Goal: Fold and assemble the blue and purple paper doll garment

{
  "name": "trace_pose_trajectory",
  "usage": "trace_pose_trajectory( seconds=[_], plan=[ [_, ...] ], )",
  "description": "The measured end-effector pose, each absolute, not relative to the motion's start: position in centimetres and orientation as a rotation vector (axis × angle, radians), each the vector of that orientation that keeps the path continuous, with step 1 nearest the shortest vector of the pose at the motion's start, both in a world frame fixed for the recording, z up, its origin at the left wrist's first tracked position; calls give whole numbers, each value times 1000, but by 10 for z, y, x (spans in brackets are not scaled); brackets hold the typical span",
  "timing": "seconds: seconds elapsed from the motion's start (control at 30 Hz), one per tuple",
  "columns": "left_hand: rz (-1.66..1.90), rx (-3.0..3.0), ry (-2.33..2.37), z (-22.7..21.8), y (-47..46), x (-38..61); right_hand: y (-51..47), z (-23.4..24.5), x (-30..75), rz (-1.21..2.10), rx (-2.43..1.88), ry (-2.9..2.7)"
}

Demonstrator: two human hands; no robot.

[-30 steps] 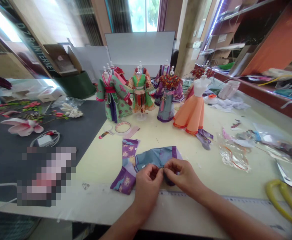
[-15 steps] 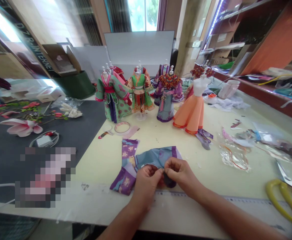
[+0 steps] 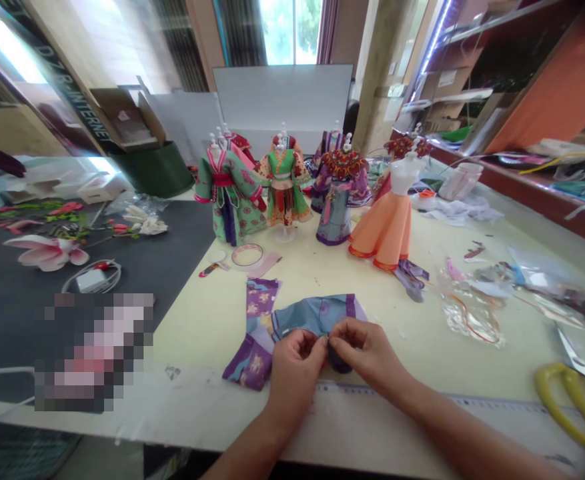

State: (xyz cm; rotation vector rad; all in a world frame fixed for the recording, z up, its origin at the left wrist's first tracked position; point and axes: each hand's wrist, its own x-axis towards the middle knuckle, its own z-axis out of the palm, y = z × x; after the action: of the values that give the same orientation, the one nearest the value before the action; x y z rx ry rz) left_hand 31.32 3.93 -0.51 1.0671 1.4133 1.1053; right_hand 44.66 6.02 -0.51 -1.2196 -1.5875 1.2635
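Note:
A small doll garment (image 3: 302, 315) of grey-blue cloth with purple trim lies on the cream table near the front edge. My left hand (image 3: 295, 370) and my right hand (image 3: 365, 353) meet over its lower middle, both closed in a pinch on the cloth. The fingertips touch each other; what lies right under them is hidden. A purple patterned sleeve piece (image 3: 261, 297) sticks up at the garment's left, and another purple piece (image 3: 249, 362) lies beside my left hand.
Several dressed doll mannequins (image 3: 282, 187) stand at the table's middle, an orange-skirted one (image 3: 387, 223) at right. A tape ring (image 3: 246, 254), plastic bags (image 3: 472, 310), yellow-handled scissors (image 3: 567, 400), a ruler (image 3: 472, 400) along the front edge. Artificial flowers (image 3: 47, 253) on the dark mat at left.
Both hands stay pinched on the garment and have only shifted slightly; the view has moved a little.

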Motion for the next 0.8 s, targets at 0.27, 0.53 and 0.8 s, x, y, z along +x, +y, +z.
trace_pose_trajectory(
  seconds=[0.27,0.53,0.8],
  plan=[
    [1115,1245,1487,-1,38,315,61,-6,448,1199,-1241,-1645],
    [1127,1264,1472,1,37,316,60,-5,448,1070,-1243,-1732],
    [1054,822,1247,-4,44,318,60,-10,447,1301,-1210,-1516]
  ],
)
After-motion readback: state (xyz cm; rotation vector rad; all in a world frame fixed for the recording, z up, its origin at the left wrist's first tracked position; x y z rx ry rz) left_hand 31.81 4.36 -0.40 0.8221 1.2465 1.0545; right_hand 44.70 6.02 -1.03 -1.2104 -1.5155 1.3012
